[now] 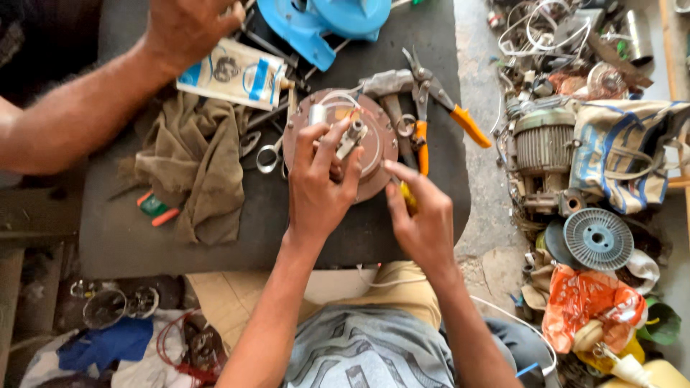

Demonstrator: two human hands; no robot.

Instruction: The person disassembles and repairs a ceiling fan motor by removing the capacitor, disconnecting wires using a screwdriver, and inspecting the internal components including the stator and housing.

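A round copper-brown metal plate (375,134) with small parts on it lies on a dark mat (215,244). My left hand (320,187) rests on the plate and pinches a small metal fitting (352,136) at its centre. My right hand (424,219) is at the plate's lower right edge, shut on a yellow-handled tool (407,195) whose tip is hidden. Another person's arm and hand (180,29) reach in from the upper left, over a white and blue packet (237,72).
Orange-handled snips (438,100) lie right of the plate. A dirty brown rag (194,165), metal rings and a blue plastic housing (323,21) share the mat. An electric motor (544,147), a grey fan disc (598,238), bags and scrap crowd the floor at right.
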